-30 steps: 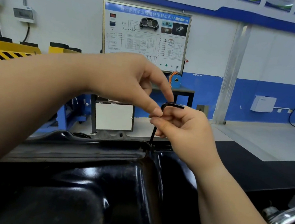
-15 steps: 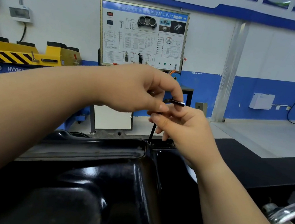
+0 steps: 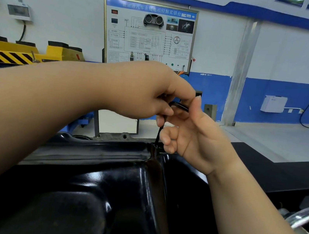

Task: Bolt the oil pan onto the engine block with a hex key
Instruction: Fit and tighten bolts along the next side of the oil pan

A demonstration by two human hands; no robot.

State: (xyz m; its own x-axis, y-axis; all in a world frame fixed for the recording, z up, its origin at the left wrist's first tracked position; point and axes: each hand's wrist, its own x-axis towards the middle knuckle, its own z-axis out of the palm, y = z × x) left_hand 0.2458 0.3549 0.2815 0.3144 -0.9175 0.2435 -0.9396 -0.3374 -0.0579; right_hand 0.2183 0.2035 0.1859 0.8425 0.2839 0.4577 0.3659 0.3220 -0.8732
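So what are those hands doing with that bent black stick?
A person is using a thin black L-shaped metal hex key on the shiny black metal oil pan. The key stands upright with its tip at the pan's far rim. The left hand pinches its bent top, and the right hand curls around it from the other side.

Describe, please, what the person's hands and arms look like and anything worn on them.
The left hand and right hand are bare: no gloves, rings or watch show. The left forearm and right forearm are bare too, with no sleeve in view.
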